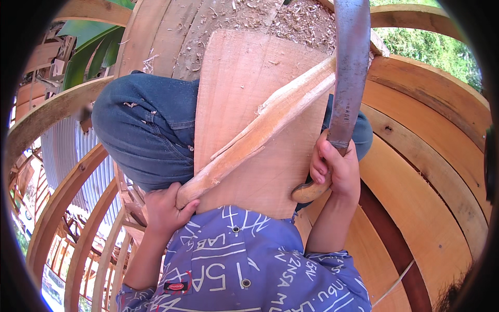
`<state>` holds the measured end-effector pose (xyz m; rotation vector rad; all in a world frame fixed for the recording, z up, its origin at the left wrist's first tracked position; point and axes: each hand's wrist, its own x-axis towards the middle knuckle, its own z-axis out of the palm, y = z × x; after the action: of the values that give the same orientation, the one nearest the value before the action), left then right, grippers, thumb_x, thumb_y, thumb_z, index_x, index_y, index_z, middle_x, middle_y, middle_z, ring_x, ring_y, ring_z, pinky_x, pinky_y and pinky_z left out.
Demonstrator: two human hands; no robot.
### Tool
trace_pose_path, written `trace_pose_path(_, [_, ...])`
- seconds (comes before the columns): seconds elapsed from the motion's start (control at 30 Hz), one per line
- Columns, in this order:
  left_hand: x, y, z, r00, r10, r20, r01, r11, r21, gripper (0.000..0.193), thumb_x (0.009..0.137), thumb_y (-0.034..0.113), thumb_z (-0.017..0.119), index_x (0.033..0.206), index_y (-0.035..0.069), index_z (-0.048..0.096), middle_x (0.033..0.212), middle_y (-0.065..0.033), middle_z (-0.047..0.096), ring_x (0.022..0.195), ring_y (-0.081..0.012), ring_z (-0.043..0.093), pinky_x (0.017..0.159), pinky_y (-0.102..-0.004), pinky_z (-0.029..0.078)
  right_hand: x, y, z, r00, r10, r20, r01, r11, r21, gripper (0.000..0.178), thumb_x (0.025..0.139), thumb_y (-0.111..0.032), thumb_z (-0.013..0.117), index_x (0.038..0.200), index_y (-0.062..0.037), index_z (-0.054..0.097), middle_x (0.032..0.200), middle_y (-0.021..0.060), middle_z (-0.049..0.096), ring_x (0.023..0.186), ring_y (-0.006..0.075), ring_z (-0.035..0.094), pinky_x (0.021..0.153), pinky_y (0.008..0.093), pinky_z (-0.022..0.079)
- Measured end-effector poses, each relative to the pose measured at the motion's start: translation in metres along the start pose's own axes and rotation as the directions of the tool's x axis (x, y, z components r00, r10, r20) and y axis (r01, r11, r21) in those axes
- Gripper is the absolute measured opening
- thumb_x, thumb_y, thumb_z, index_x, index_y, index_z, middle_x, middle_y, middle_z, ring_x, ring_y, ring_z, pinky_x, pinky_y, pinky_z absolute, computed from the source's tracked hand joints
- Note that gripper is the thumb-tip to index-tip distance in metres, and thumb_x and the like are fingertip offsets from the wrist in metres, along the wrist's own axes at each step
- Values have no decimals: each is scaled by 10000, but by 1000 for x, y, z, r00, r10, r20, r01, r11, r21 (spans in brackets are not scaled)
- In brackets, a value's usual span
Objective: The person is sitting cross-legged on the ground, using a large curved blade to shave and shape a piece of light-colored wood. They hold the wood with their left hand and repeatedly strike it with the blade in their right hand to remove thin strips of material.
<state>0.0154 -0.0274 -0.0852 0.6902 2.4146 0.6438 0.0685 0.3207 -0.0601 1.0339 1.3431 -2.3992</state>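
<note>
My left hand (170, 208) is closed around the near end of a rough wooden stick (244, 138), pale and partly shaved, with splintered strips along its side. The stick runs slantwise across a flat wooden board (234, 83) between my legs, its far end up by the blade. In my right hand (335, 169) is a machete (351, 73), gripped by its curved wooden handle. The broad metal blade points up and away, to the right of the board, and covers part of the stick's far end. My fingers hide part of the handle.
Wood shavings (306, 23) lie scattered over planks (171, 36) beyond the board. Curved plank walls (416, 171) rise on my right; wooden slats (67, 208) stand on my left with corrugated metal sheet (78, 151) behind. My blue-trousered knee (140, 130) is beside the board.
</note>
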Motion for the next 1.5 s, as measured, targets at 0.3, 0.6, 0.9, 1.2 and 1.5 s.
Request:
trace_pose_path(0.3, [-2, 3, -1, 997, -75, -4, 75, 997, 5, 503, 754, 514, 650, 737, 16, 582, 510, -160, 484, 490, -347, 549, 484, -405, 414, 0, -7, 22, 959, -41, -282, -53, 947, -317, 156, 865, -123, 664, 850, -5, 564, 584, 25, 508, 423, 94, 465, 389, 243, 383])
trace_pose_path(0.6, [-1, -5, 2, 998, -24, -53, 21, 999, -46, 446, 717, 489, 703, 737, 54, 610, 488, -110, 508, 469, -290, 561, 483, -379, 415, -26, 3, 37, 968, -145, -203, 87, 959, -271, 354, 794, -257, 738, 899, -37, 482, 572, -4, 423, 398, 70, 402, 341, 221, 333])
trace_pose_path(0.9, [19, -7, -27, 949, -179, 258, 277, 867, -415, 482, 806, 460, 641, 706, -12, 637, 527, -167, 518, 508, -341, 556, 518, -376, 422, -36, 20, 42, 993, 119, -16, -117, 930, -350, 276, 727, -110, 790, 854, -2, 570, 610, 5, 545, 433, 59, 470, 382, 214, 361])
trace_pose_path(1.2, [23, -22, -37, 868, -144, 476, 413, 742, -528, 496, 789, 434, 689, 631, -11, 538, 496, -62, 447, 471, -144, 422, 479, -323, 356, -39, 22, 36, 989, 117, 90, -106, 987, -118, 248, 731, -87, 785, 807, 6, 568, 584, 13, 532, 421, 64, 468, 367, 215, 345])
trace_pose_path(1.5, [17, -26, -38, 846, -140, 514, 462, 674, -577, 515, 790, 473, 697, 617, 32, 494, 511, 33, 390, 518, -55, 359, 455, -265, 292, -40, 34, 41, 939, 278, 202, -242, 952, -188, 193, 764, -36, 749, 743, -3, 561, 553, 2, 509, 421, 56, 470, 385, 213, 351])
